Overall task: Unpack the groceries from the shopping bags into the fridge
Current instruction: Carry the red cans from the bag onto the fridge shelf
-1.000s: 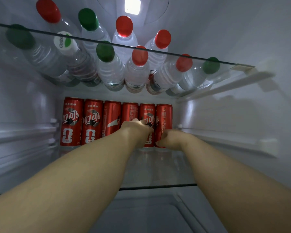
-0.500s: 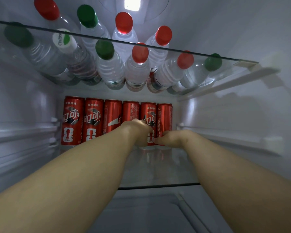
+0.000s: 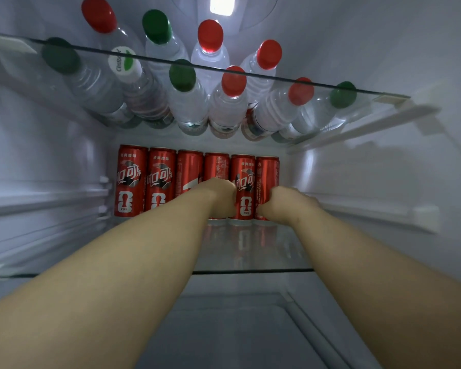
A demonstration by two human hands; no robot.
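Several red cola cans stand in a row at the back of the fridge's glass shelf [image 3: 250, 251]. My left hand [image 3: 220, 199] reaches in and curls round the lower part of the fourth can [image 3: 216, 166]. The rightmost can [image 3: 267, 177] is gripped low down by my right hand [image 3: 285, 206], with the thumb on its front. Between the two hands the fifth can [image 3: 244, 182] shows its full front. The other three cans [image 3: 151, 179] stand untouched to the left.
Above, several water bottles [image 3: 224, 102] with red and green caps stand on the upper glass shelf [image 3: 378, 93]. The fridge's side walls carry shelf rails [image 3: 421, 217]. A drawer cover [image 3: 237, 328] lies below the shelf's front edge.
My hands have drawn slightly apart: the left one slid left off the fifth can onto the fourth, and the right one shifted right, so the fifth can now shows fully.
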